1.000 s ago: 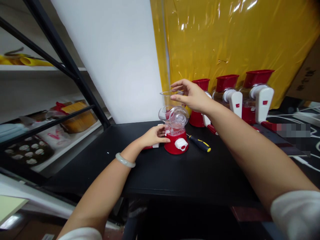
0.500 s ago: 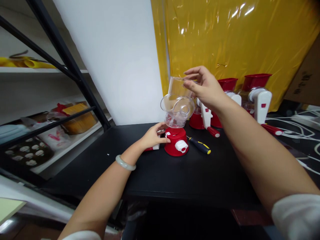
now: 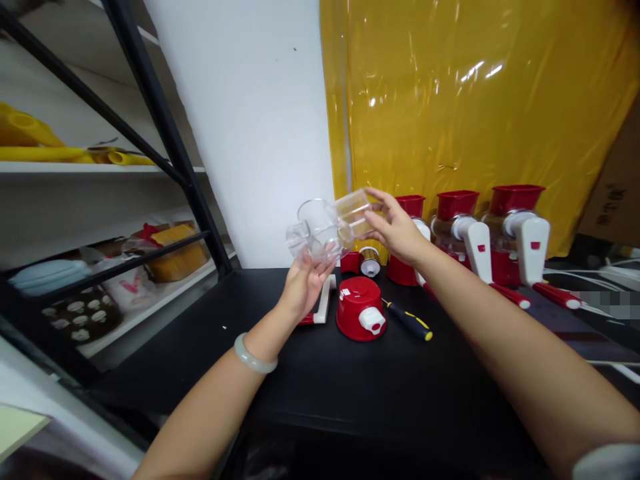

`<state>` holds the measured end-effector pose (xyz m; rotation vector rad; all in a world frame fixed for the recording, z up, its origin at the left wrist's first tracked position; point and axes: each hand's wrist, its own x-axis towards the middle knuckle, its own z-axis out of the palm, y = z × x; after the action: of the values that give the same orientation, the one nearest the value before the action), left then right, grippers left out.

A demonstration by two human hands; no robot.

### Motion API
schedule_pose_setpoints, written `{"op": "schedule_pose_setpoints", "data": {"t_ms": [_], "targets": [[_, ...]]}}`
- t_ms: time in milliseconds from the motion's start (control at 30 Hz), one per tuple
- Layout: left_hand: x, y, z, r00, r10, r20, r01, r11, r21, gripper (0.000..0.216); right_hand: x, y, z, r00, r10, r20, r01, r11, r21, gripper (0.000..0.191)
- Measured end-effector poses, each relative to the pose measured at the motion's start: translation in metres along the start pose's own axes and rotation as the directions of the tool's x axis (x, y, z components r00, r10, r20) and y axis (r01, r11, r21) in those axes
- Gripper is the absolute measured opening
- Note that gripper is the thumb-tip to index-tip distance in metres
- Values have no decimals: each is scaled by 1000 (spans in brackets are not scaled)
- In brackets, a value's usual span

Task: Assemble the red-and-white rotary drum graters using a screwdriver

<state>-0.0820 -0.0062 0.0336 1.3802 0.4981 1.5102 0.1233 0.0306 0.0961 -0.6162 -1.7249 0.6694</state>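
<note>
A clear plastic grater housing (image 3: 320, 223) is tilted in the air between my hands, its square chute pointing to the right. My left hand (image 3: 306, 283) grips it from below. Around the chute end are the fingers of my right hand (image 3: 393, 223). Below stands the red base (image 3: 357, 307) with a white knob (image 3: 373, 320) on its front. A screwdriver (image 3: 410, 320) with a dark blue and yellow handle lies to its right. Left of the base is a white crank handle (image 3: 324, 303) with a red grip, and behind it a drum grater (image 3: 370, 260).
Several assembled red and white rotary graters (image 3: 463, 227) stand at the back right, their cranks facing forward. White cables (image 3: 590, 273) lie on the far right of the black table (image 3: 400, 387). A metal-framed shelf (image 3: 160, 113) borders the left side.
The clear housing has come off the red base and been tipped sideways. My left hand has moved from the base to the housing's underside; my right hand is lower, still at the chute.
</note>
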Motion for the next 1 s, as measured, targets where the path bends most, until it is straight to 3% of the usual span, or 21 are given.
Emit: {"op": "schedule_pose_setpoints", "data": {"t_ms": [67,167,267,333,467,633,833,1000], "targets": [[4,6,-5,998,-2,-68,-2,998,-55,74,-6,-4,-1,990,-25,137,33,998,-57,69],[11,11,-17,982,92,-167,-92,996,7,63,-13,-11,-3,963,20,269,51,966,-253,74],[15,13,-27,938,269,-218,-230,955,186,58,-16,-18,-2,921,192,339,37,823,-566,65],[16,13,-30,874,417,-248,-327,884,333,65,-18,-23,0,852,322,412,52,731,-680,46],[13,8,-30,753,642,-147,-463,674,575,77,-22,-28,7,694,403,597,124,750,-650,23],[8,-2,-30,750,661,-8,-467,537,703,82,-24,-22,14,612,447,652,127,758,-640,25],[7,-6,-37,723,682,110,-521,434,735,87,-23,-7,15,564,493,662,69,771,-633,23],[8,-8,-40,728,678,106,-518,442,732,90,-22,-1,14,550,491,675,46,789,-612,21]]}}
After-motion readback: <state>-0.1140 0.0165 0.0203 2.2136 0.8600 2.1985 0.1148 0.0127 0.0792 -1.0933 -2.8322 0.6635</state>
